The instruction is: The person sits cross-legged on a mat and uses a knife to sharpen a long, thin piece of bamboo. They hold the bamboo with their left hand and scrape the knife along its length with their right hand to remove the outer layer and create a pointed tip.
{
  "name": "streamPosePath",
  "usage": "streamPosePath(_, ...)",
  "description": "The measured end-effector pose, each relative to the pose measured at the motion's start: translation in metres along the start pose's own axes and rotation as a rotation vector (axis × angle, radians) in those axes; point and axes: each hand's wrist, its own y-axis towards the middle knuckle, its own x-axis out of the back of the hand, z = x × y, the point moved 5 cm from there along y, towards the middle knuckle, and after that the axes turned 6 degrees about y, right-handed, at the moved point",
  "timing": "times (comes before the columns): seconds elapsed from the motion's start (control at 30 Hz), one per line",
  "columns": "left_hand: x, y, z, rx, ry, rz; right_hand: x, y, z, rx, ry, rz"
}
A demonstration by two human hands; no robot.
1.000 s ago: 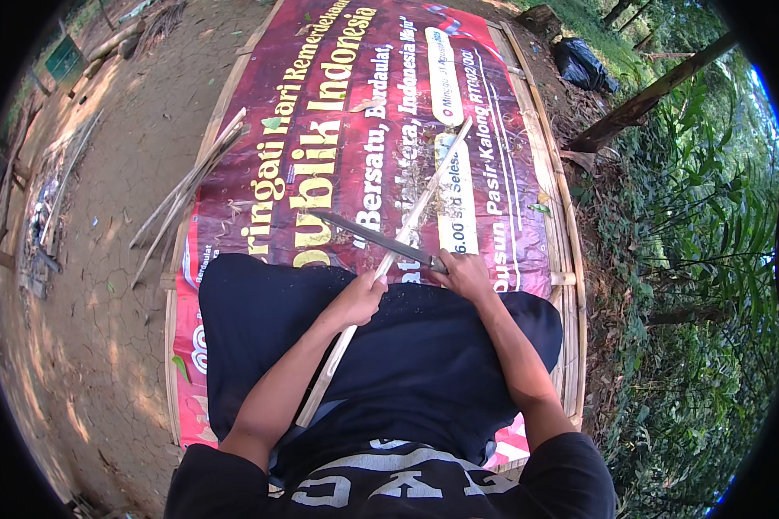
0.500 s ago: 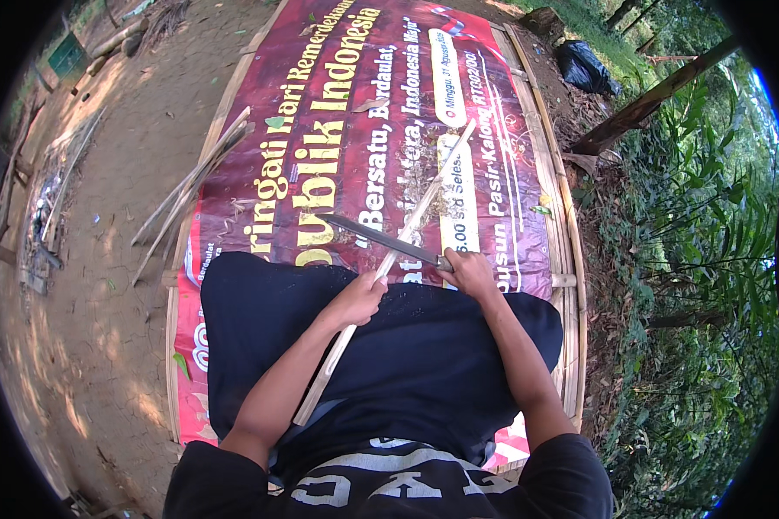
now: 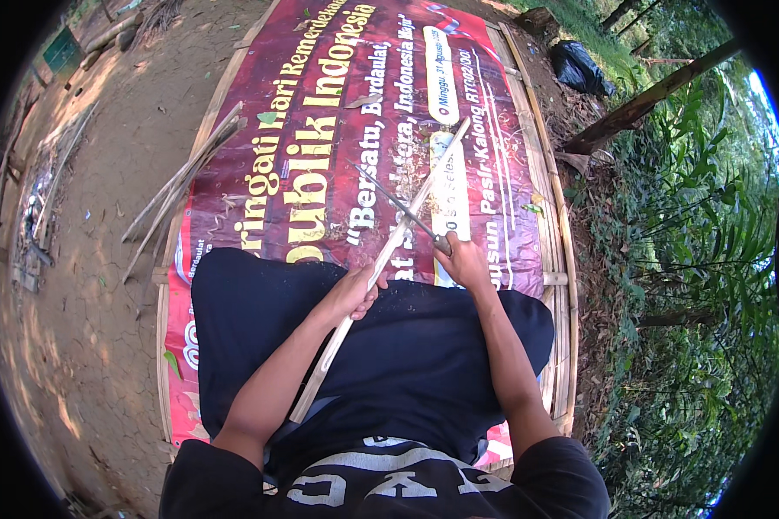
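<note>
My left hand (image 3: 351, 292) is closed around a long pale stick of split wood or bamboo (image 3: 390, 249). The stick slants from near my body up over the red printed banner (image 3: 320, 130). In my closed right hand (image 3: 465, 262) is the handle of a long dark-bladed knife (image 3: 388, 195). Its blade crosses the stick beyond my left hand, pointing up and left, turned nearly edge-on. Black cloth (image 3: 268, 303) covers my lap beneath both hands. Pale shavings (image 3: 417, 163) lie scattered on the banner around the far half of the stick.
The banner covers a platform with a bamboo-slat edge (image 3: 564, 259) on the right. Several loose thin sticks (image 3: 186, 182) lie across its left edge. Bare earth (image 3: 86, 259) stretches to the left. A black plastic bag (image 3: 580, 67), a leaning trunk (image 3: 649, 104) and green plants are at the right.
The knife has shifted up along the stick, away from my left hand, and its blade has turned to a steeper, narrower view. My left hand still grips the stick.
</note>
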Motion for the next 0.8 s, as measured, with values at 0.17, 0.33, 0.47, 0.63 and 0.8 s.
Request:
streamPosePath(0.17, 0.005, 0.012, 0.007, 0.143, -0.255, 0.057, 0.0, -0.011, 0.029, 0.079, -0.008, 0.076)
streamPosePath(0.33, -0.001, 0.008, 0.004, 0.094, -0.295, 0.044, 0.002, -0.027, 0.025, 0.011, 0.113, -0.002)
streamPosePath(0.47, 0.006, 0.003, -0.016, 0.02, -0.303, 0.23, 0.004, -0.024, 0.024, 0.015, 0.197, -0.041)
streamPosePath(0.63, 0.006, 0.003, -0.01, 0.059, -0.349, 0.189, -0.009, -0.018, 0.05, 0.176, 0.067, 0.052)
streamPosePath(0.8, 0.005, 0.0, -0.008, 0.032, -0.167, 0.103, -0.026, -0.017, 0.035, 0.229, 0.069, 0.051)
